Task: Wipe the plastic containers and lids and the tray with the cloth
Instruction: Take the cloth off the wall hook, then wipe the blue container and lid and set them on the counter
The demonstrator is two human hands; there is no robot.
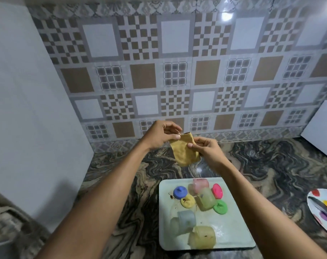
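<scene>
A folded yellow cloth [184, 151] hangs in the air above the counter, well behind the tray. My left hand [160, 135] pinches its top left corner and my right hand [207, 149] pinches its right edge. Below, a pale green tray [166, 217] lies on the counter with brown crumbs on it. On the tray lie several translucent plastic containers on their sides: pink [200, 185], green [205, 199], blue [186, 218] and yellow [202, 237]. Loose lids lie among them: blue [180, 192], yellow [187, 201], pink [217, 191] and green [220, 207].
The marbled dark counter [121, 184] runs back to a tiled wall. A white spotted plate [321, 208] carrying a knife sits at the right edge. A white board [319, 128] leans at the far right, and a white panel [28, 109] closes the left side.
</scene>
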